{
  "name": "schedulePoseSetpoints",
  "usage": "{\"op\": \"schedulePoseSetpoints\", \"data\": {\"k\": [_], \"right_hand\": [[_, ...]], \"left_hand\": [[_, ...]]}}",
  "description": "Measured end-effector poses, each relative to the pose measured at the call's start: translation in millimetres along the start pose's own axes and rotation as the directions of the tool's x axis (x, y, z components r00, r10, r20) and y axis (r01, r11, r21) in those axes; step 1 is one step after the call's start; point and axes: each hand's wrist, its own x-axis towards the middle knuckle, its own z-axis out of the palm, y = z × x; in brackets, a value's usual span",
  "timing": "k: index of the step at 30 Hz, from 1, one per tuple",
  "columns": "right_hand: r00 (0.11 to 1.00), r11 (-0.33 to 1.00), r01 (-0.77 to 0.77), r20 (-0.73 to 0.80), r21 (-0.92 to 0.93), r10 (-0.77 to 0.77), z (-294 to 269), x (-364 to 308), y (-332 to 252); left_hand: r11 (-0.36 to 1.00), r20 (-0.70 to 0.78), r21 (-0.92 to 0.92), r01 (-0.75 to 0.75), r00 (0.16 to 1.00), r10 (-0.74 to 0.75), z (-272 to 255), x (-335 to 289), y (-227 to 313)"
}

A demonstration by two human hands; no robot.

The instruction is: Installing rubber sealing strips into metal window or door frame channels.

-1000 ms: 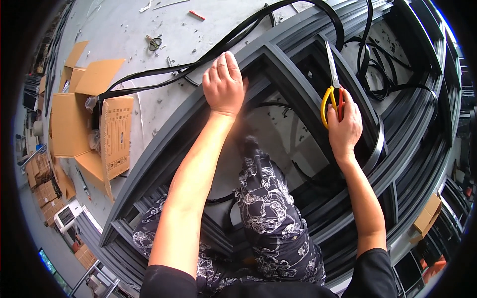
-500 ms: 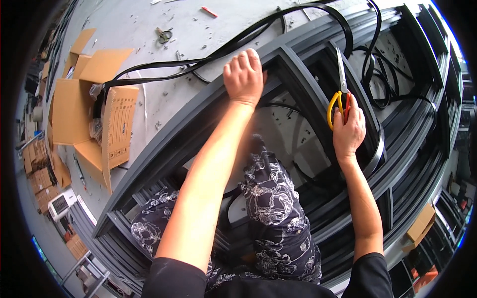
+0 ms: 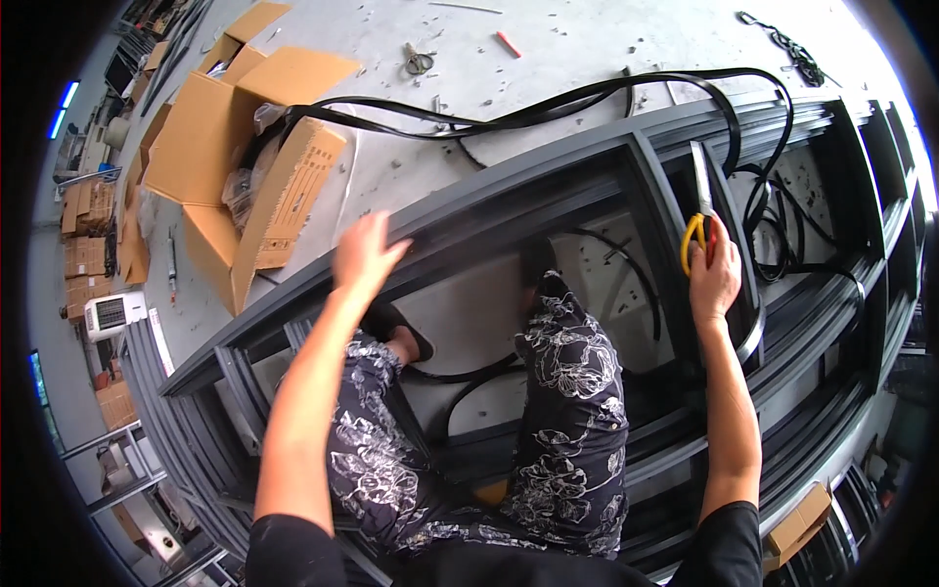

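Over the pale floor (image 3: 333,24), from eight o'clock round to two, we have a long grey frame (image 3: 548,168). Our patterned legs (image 3: 572,362) stand inside its opening, so a turn or a hasty step could catch a shin on it and tip us. At ten o'clock sits an open cardboard box (image 3: 191,137); black strips (image 3: 469,130) run out of it, past twelve and over the frame's edge toward two, where they fall into loose loops. A tug there could tangle those loops, snag them on a corner or drag the box along.

Between nine and ten our left grip (image 3: 364,259) is blurred, its thumb spread from the fingers and nothing seen in it; we cannot tell whether it touches the frame, so leaning on it could find no support. Toward two our right grip (image 3: 716,279) is closed round the handles of the yellow-and-red scissors (image 3: 703,201), whose blades point to twelve, near the strips. If we swung that arm carelessly, the tip could nick a strip or scratch the grey surface.

Just before twelve lie small dark scissors (image 3: 419,63), and just past it a red stick (image 3: 508,44); either could slide underfoot if we stepped out that way.
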Motion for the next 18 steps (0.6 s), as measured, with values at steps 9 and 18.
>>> {"op": "schedulePoseSetpoints", "data": {"k": [9, 18], "right_hand": [[0.821, 0.835, 0.550, 0.163, 0.030, -0.547, 42, 127, -64], [0.862, 0.880, 0.455, 0.313, -0.133, -0.399, 54, 132, -76]], "left_hand": [[0.984, -0.108, 0.106, 0.142, 0.986, -0.130, -2, -63, -85], [0.973, -0.121, 0.162, 0.167, 0.982, -0.148, -2, -63, -69]]}}
